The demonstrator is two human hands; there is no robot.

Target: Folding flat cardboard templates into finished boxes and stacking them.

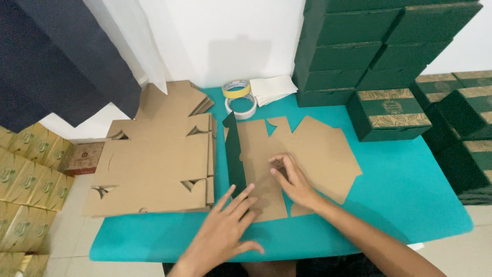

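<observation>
Both hands lie flat, fingers spread, gripping nothing: the left hand and right hand press the unfolded cardboard box blank, which lies on the teal bench beside its raised green flap.

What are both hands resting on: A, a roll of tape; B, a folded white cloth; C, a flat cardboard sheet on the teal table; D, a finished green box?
C: the left hand and right hand both press on the flat cardboard sheet; the tape rolls lie apart at the back.
</observation>
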